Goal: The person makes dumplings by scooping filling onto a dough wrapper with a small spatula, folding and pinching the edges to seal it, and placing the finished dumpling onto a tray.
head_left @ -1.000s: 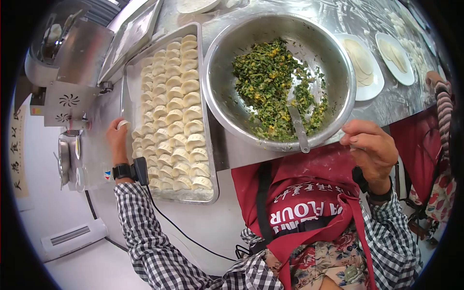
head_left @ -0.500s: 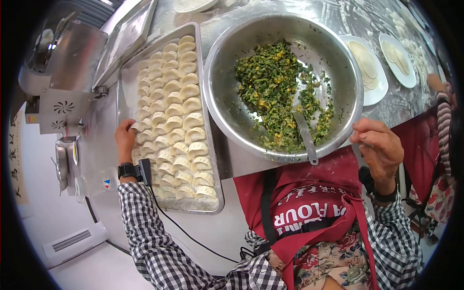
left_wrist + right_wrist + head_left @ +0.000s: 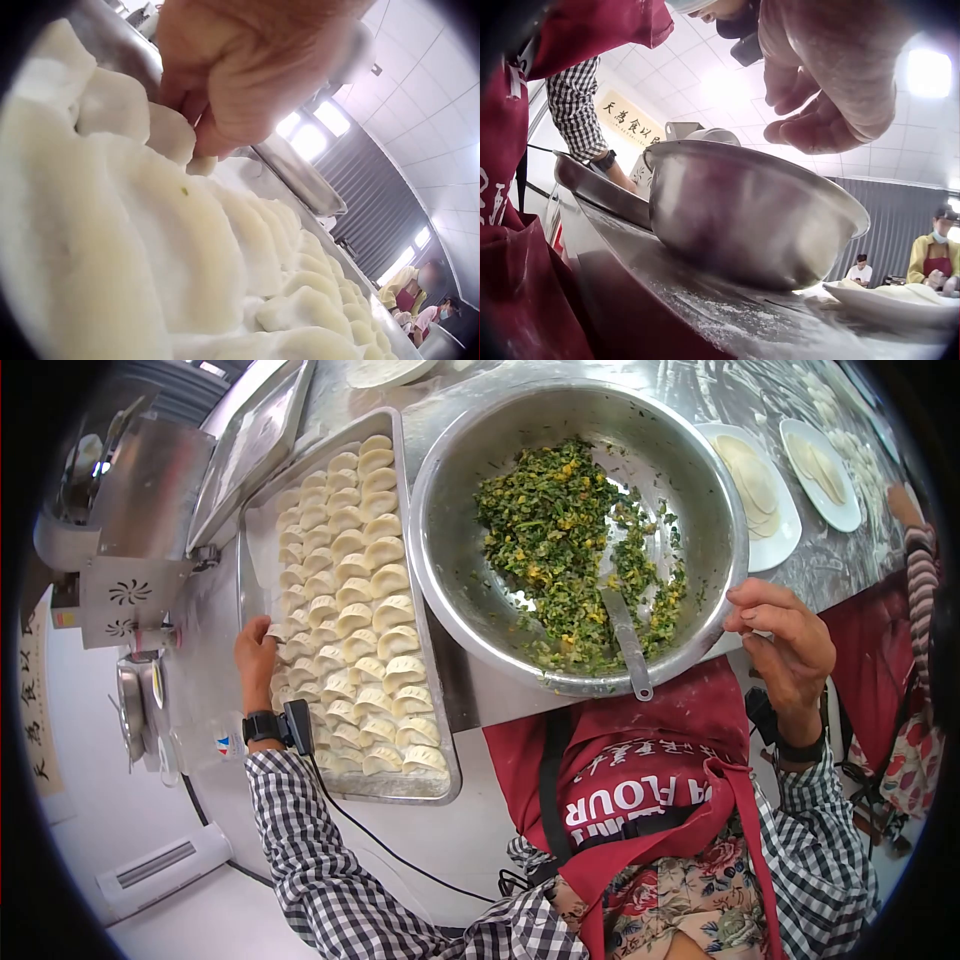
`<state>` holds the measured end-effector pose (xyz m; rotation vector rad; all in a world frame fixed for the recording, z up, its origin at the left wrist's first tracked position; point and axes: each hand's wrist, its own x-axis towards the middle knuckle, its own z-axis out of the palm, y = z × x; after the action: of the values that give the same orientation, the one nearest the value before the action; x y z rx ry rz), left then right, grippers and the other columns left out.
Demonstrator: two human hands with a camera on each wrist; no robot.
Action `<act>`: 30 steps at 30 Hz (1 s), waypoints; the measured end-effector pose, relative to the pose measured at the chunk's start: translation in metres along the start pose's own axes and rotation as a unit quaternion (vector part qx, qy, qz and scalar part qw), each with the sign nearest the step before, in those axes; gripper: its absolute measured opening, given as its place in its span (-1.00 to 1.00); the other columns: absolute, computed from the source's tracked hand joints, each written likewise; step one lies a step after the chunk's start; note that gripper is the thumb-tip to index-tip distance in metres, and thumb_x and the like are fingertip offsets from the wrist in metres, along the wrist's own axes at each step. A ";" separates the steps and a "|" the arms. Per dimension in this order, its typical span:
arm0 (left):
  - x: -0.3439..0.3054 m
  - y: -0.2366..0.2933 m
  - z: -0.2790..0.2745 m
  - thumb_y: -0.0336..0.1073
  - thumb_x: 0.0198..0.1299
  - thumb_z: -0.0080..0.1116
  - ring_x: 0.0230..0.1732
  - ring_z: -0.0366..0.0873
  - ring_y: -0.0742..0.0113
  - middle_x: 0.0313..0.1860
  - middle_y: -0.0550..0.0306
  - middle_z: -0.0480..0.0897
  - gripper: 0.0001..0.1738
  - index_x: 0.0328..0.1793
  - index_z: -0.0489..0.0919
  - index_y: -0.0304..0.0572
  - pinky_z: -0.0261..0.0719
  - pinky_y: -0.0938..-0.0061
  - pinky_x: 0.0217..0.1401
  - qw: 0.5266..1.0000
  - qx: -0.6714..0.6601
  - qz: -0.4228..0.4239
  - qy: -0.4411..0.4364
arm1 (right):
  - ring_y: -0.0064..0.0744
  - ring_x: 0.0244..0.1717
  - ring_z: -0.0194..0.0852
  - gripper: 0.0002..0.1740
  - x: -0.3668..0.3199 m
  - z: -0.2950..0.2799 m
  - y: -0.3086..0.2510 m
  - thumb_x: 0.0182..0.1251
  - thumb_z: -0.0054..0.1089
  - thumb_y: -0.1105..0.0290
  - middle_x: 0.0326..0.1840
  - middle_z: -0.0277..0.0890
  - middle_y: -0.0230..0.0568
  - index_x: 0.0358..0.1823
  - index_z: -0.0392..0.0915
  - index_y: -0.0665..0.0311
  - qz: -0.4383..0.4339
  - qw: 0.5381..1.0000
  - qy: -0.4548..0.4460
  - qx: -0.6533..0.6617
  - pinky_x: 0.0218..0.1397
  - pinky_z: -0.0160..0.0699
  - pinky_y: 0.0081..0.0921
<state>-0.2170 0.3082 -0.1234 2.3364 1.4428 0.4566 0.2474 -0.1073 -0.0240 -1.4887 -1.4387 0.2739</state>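
Observation:
At the left side of a metal tray filled with rows of pleated dumplings, my left hand reaches down. Its thumb and fingers pinch a pale dumpling at the row's end, close against its neighbours; the fingers hide much of it in the left wrist view. My right hand hovers by the right rim of a big steel bowl, fingers loosely bent and holding nothing. Chopped green and yellow filling lies in the bowl, with a flat metal handle leaning out over the near rim.
Two white plates, one nearer and one farther, carry round dough wrappers on the floury steel table. Another person's arm is at the right edge. A metal machine stands left.
My left hand has brought the dumpling from beyond the tray's left edge down to the end of a row. The right hand has barely shifted beside the bowl.

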 end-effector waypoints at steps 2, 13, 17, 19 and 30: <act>-0.001 0.002 -0.001 -0.54 -0.02 0.03 -0.36 0.58 0.33 -0.35 0.07 0.64 -0.73 -0.14 0.55 -0.28 0.48 0.53 -0.24 0.999 -0.003 -0.033 -0.003 | -0.29 -0.24 0.57 -0.73 -0.001 0.000 0.002 -0.05 0.09 0.77 -0.15 0.52 0.06 -0.26 0.47 0.40 0.006 1.000 0.002 0.003 -0.16 0.56 -0.46; -0.007 0.015 -0.001 -0.53 -0.03 0.05 -0.52 0.49 0.55 -0.47 0.22 0.60 -0.82 -0.26 0.58 -0.31 0.43 0.64 -0.44 0.997 0.046 0.005 0.055 | -0.28 -0.20 0.56 -0.77 -0.001 0.001 0.007 -0.01 0.15 0.71 -0.15 0.53 0.04 -0.27 0.49 0.39 0.013 1.000 -0.003 0.007 -0.12 0.54 -0.47; -0.008 0.020 -0.003 -0.54 -0.07 0.08 -0.50 0.50 0.54 -0.38 0.15 0.64 -0.84 -0.31 0.60 -0.32 0.45 0.65 -0.42 0.997 0.025 0.006 0.068 | -0.27 -0.18 0.55 -0.77 -0.001 0.001 0.005 -0.01 0.15 0.71 -0.15 0.53 0.03 -0.27 0.49 0.38 0.015 1.000 -0.004 0.004 -0.11 0.54 -0.46; -0.009 0.019 -0.003 -0.54 -0.07 0.08 -0.50 0.51 0.54 -0.34 0.13 0.65 -0.83 -0.31 0.60 -0.32 0.46 0.64 -0.41 0.997 0.026 0.007 0.068 | -0.26 -0.17 0.55 -0.78 -0.001 0.001 0.006 -0.01 0.15 0.71 -0.15 0.53 0.02 -0.27 0.49 0.38 0.022 1.000 -0.008 0.000 -0.10 0.53 -0.45; -0.015 0.042 -0.009 -0.32 -0.02 0.20 -0.05 0.56 0.03 -0.07 -0.15 0.60 -0.85 -0.37 0.58 -0.27 0.45 0.34 -0.01 0.986 0.117 0.018 0.119 | -0.30 -0.19 0.54 -0.82 -0.006 0.002 0.013 0.03 0.16 0.68 -0.13 0.53 0.01 -0.28 0.50 0.39 0.023 0.999 0.018 0.017 -0.11 0.52 -0.48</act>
<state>-0.1943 0.2781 -0.0973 2.5655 1.6437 0.6264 0.2518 -0.1084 -0.0375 -1.4936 -1.3661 0.2963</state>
